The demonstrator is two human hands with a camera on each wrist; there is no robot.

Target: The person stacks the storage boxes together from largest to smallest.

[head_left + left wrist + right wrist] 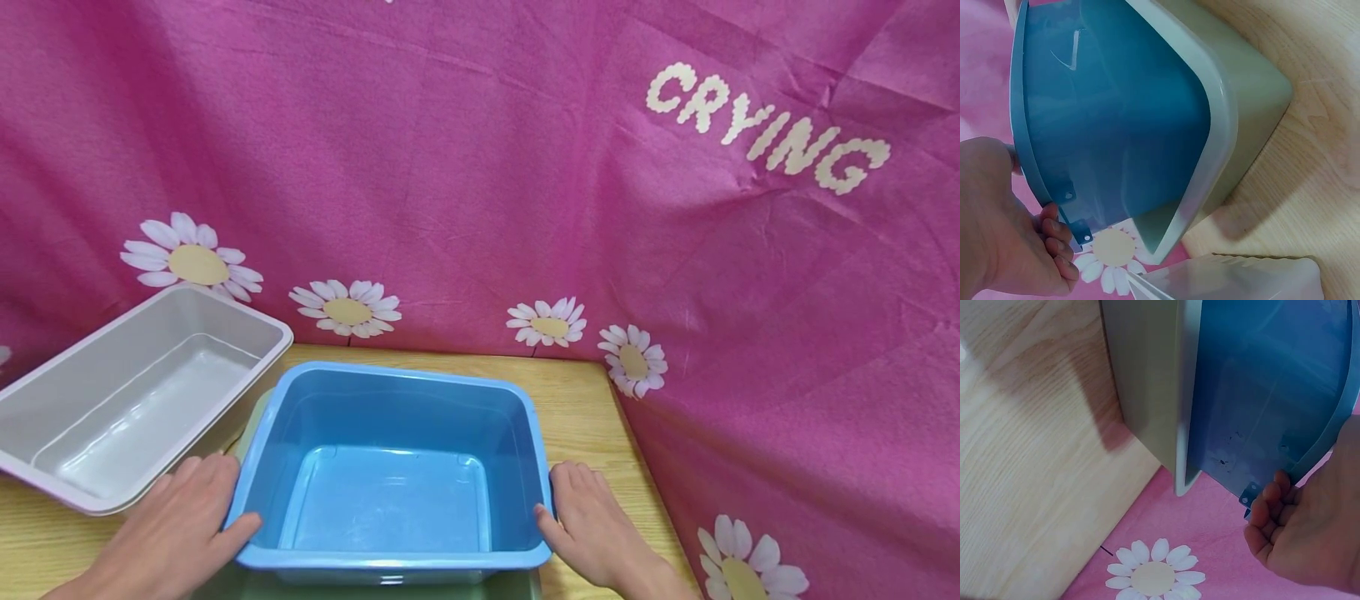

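Between my two hands is a blue plastic bin (pixel 390 492), its inside bare. My left hand (pixel 176 517) grips its left rim, thumb over the top and fingers curled under the lip. On the opposite side my right hand (pixel 592 521) holds the right rim the same way. Both wrist views show the blue bin's lower part inside a pale green bin (pixel 1254 106), with its upper wall standing above the green rim. In the right wrist view the green bin (pixel 1147 381) stands upright on the table.
A grey bin (pixel 150 408) sits at the left, close to my left hand. The wooden table (pixel 585 400) runs back to a pink cloth (pixel 450 167) with daisies, which also hangs along the right side.
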